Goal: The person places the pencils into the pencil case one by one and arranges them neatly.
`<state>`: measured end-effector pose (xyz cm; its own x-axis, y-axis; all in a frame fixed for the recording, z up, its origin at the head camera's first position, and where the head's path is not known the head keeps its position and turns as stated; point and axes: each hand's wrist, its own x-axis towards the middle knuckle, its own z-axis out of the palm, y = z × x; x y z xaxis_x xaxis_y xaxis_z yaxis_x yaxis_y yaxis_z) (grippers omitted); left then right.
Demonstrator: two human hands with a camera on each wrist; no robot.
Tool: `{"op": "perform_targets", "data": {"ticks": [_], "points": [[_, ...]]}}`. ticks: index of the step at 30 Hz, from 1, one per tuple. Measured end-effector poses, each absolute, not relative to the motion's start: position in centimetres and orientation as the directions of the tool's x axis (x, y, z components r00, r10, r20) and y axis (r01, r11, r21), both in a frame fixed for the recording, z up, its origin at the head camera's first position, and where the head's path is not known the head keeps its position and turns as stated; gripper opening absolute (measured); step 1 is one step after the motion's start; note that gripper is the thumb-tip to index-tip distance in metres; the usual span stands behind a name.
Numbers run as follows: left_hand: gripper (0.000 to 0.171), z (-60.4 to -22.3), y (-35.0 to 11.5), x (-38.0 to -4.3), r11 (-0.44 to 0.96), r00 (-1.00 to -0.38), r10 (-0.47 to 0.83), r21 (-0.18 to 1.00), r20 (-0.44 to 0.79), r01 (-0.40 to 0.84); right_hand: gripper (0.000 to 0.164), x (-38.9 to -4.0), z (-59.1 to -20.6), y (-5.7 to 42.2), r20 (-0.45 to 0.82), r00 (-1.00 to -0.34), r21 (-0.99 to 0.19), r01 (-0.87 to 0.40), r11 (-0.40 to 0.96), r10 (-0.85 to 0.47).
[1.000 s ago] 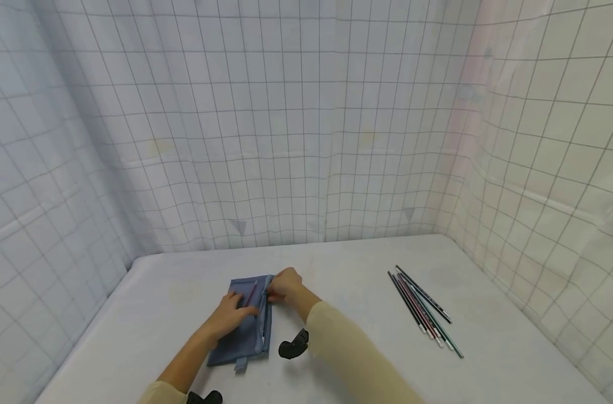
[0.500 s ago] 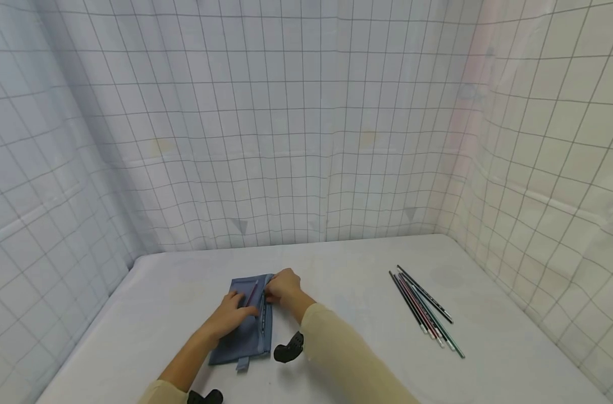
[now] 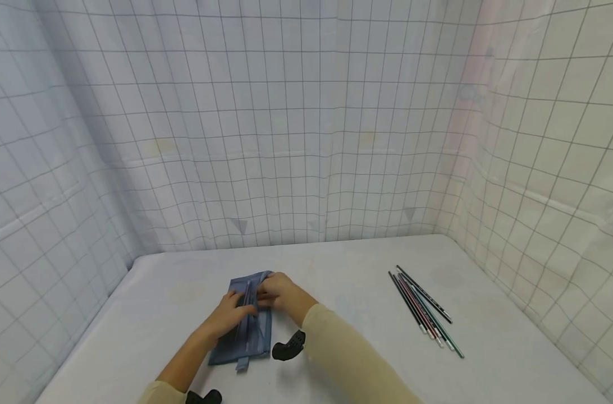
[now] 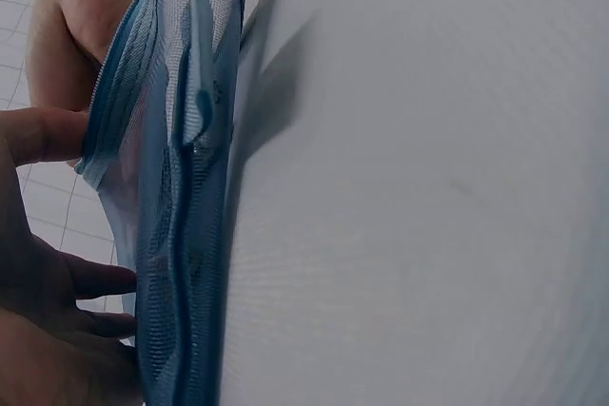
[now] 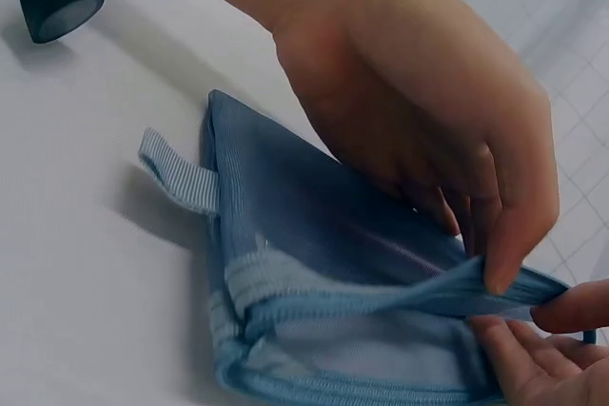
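A blue mesh zip pouch (image 3: 230, 348) lies on the table under both hands, its zipped side gaping in the right wrist view. A faint pinkish, pencil-like streak (image 5: 390, 246) shows through the mesh. My left hand (image 3: 228, 315) presses on the pouch with fingers spread, its thumb (image 5: 514, 249) against the raised zip edge (image 5: 352, 303). At the far right corner my right hand (image 3: 281, 294) pinches the edge of the opening, thumb on the outside and fingertips (image 5: 500, 339) at the gap. A fabric tab (image 5: 181, 173) sticks out from the near end.
Several pencils (image 3: 425, 308), dark, reddish and green with pale ends, lie in a loose fan on the right of the white table (image 3: 347, 336). Grid-patterned white curtains (image 3: 296, 140) enclose the back and sides. A black camera (image 3: 288, 346) rides on the right wrist.
My right hand has shifted slightly left, and the pouch's zip edge has folded left toward my left thumb. The left hand stays almost in place. The pencils on the table have not moved.
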<state>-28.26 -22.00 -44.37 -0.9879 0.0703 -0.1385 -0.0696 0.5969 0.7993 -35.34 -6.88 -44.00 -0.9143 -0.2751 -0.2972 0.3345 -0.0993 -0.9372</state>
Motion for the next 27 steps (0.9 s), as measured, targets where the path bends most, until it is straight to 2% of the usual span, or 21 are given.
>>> {"op": "perform_targets", "data": {"ticks": [3,7,18,27], "points": [[0.090,-44.5,-22.1,-28.3,0.585,-0.986,0.072,0.807,-0.152,-0.082,0.079,-35.4,-44.1,-6.4,-0.309,-0.895,-0.926,0.360,-0.113,-0.322],[0.090,-44.5,-22.0,-28.3,0.587,-0.986,0.071,0.805,-0.154,-0.084,0.077,-35.5,-44.1,-5.6,-0.308,-0.889,-0.925,0.363,-0.111,-0.340],[0.089,-44.8,-22.1,-28.4,0.625,-0.989,0.065,0.778,-0.132,-0.063,0.035,-35.8,-43.1,-3.2,-0.316,-0.891,-0.946,0.324,0.033,-0.327],[0.091,-45.0,-22.0,-28.4,0.642,-0.991,0.076,0.765,-0.113,-0.038,0.032,-35.7,-42.0,-1.2,-0.293,-0.881,-0.956,0.278,0.094,-0.371]]}}
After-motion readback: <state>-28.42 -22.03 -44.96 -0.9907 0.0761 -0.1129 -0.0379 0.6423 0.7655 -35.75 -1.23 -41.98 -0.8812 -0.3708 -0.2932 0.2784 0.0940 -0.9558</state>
